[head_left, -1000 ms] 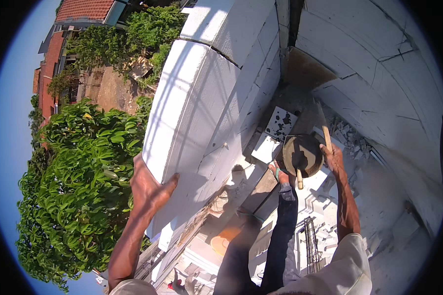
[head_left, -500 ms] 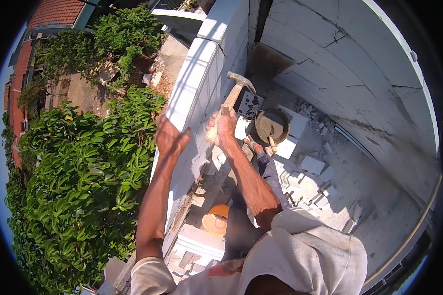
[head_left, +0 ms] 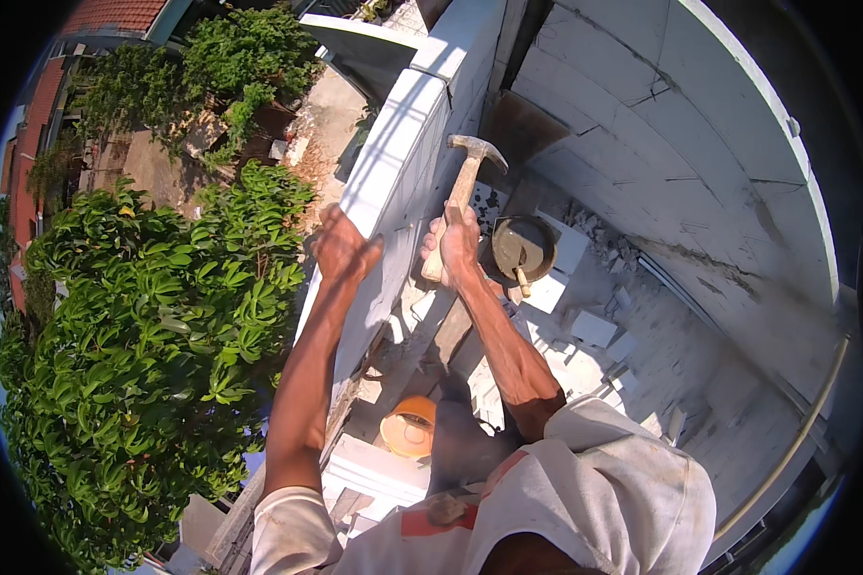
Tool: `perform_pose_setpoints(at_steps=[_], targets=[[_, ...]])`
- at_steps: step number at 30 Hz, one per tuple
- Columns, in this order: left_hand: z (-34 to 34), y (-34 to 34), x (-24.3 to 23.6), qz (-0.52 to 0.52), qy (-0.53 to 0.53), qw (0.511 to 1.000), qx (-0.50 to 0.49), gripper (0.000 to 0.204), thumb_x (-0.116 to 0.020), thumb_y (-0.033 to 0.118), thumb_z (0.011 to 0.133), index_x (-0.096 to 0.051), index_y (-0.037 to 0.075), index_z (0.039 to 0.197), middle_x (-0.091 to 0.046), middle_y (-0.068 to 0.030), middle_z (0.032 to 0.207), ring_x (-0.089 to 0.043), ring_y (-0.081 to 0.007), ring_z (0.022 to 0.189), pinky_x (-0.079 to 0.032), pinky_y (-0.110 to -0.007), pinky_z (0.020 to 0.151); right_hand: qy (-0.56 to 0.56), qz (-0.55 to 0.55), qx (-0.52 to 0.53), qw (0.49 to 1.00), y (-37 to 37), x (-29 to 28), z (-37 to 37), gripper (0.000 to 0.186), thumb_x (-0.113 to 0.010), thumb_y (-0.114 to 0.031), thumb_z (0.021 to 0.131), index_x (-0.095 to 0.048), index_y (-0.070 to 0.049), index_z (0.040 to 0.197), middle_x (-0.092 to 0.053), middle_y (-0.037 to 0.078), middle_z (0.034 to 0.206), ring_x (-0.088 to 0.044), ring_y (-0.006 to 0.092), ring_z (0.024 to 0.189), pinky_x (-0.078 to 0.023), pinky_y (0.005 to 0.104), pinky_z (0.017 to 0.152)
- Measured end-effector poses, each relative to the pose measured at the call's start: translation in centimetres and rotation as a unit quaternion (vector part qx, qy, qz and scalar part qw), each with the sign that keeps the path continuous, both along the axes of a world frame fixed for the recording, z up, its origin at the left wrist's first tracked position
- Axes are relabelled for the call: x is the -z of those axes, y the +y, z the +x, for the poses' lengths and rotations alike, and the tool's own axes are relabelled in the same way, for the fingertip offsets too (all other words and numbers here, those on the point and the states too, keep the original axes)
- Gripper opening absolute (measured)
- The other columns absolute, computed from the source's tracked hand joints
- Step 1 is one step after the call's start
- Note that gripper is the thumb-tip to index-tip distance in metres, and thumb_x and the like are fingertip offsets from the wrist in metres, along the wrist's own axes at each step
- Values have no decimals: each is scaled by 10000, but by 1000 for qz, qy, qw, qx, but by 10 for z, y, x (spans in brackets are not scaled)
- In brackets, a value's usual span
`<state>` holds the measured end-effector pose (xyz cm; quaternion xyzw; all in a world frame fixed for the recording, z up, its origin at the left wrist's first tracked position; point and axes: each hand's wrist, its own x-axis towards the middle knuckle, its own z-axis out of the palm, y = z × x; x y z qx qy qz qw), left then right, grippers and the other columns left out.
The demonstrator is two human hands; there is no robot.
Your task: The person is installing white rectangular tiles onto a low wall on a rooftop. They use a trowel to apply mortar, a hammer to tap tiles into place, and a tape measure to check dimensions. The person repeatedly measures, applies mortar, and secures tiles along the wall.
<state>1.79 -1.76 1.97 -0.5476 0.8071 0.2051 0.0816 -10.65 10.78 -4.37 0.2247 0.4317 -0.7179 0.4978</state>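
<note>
My left hand [head_left: 347, 251] grips the top of a white block wall [head_left: 398, 115], its thumb toward the inner face and its fingers toward the leafy outer side. To its right, my right hand [head_left: 457, 244] is closed round the wooden handle of a claw hammer [head_left: 467, 177]. The hammer stands head up, its metal head away from me and its claw pointing right. It is held apart from the wall, just inside it. Below and right of the right hand sits a round dark mortar pan [head_left: 545, 257] with grey mortar and a wooden-handled trowel [head_left: 522, 281].
A tall white block wall [head_left: 681, 134] curves along the right. Broken blocks [head_left: 594, 329] and rubble litter the floor below. An orange bucket [head_left: 409, 441] stands low near my legs. Dense green foliage [head_left: 153, 355] fills the outer left side. A pale pole [head_left: 786, 446] runs at the lower right.
The view has shifted, so the walls and pan sit differently in the picture. My left hand stays on the wall top. The hammer stays in my right hand, a little more upright.
</note>
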Motion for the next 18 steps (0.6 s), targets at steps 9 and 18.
perform_pose_setpoints(at_steps=[9,18], targets=[[7,3,16,-49,1,999,23,816,-839,312,722,-398,8,1337,-661,-188,1078,-695,-369,937,-585,-429,909,692,98,-281,657,63,-88,-110,401,-627,-222,1055,-481,-42,1383,-685,198,863,-716,315,751,-546,433,668],[-6,0,-9,1,-56,998,26,762,-856,230,696,-446,32,1306,-520,-168,1282,-640,-375,1166,-521,-518,1008,774,159,-454,412,23,-98,-157,341,-627,-241,1046,-477,-82,1308,-707,225,942,-721,417,776,-579,509,668]])
